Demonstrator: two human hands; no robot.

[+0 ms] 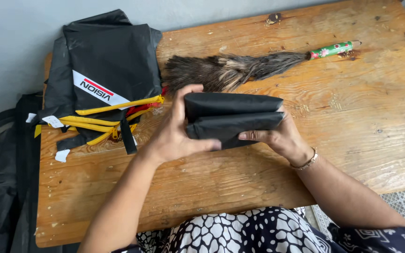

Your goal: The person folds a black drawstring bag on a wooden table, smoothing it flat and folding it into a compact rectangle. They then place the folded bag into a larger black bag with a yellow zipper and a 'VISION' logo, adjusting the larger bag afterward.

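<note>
A folded black fabric bundle [230, 119] is held just above the wooden tabletop [352, 122] between both hands. The left hand [176, 133] is closed on its left end, thumb above and fingers [207, 145] curled beneath. The right hand [280, 138] is closed on the right end, fingers pressed along the lower edge; its thumb is apparently hidden behind. A feather duster [240, 68] lies just beyond; stacked black bags with yellow straps [104, 79] lie left.
</note>
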